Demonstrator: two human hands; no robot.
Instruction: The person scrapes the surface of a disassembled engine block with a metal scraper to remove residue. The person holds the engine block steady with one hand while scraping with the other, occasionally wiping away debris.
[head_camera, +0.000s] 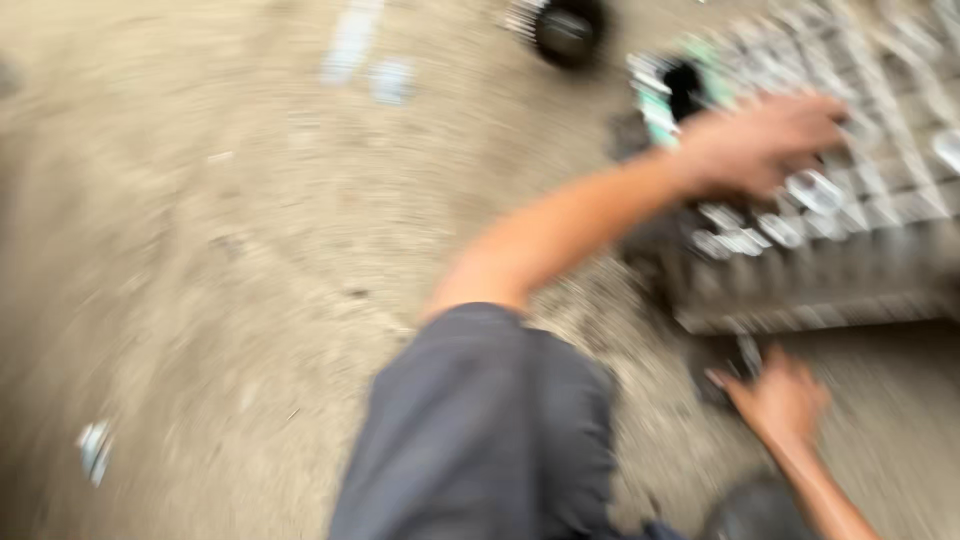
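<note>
The divided tray (880, 200) of small shiny metal parts (815, 190) sits on the dirt ground (250, 250). The left hand (765, 140) reaches over the tray's near rows, fingers curled down onto the parts as if picking; blur hides whether it grips one. Below the tray's front wall, the right hand (785, 400) pinches a small dark object (745, 360). A black round thing (568, 30) lies beyond the tray.

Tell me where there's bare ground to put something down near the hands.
The wide dirt ground left of the left forearm is mostly bare, with only small scraps. It is crowded at right: the left hand reaches over a compartmented tray of shiny metal parts, and the right hand sits just below its front edge.
</note>
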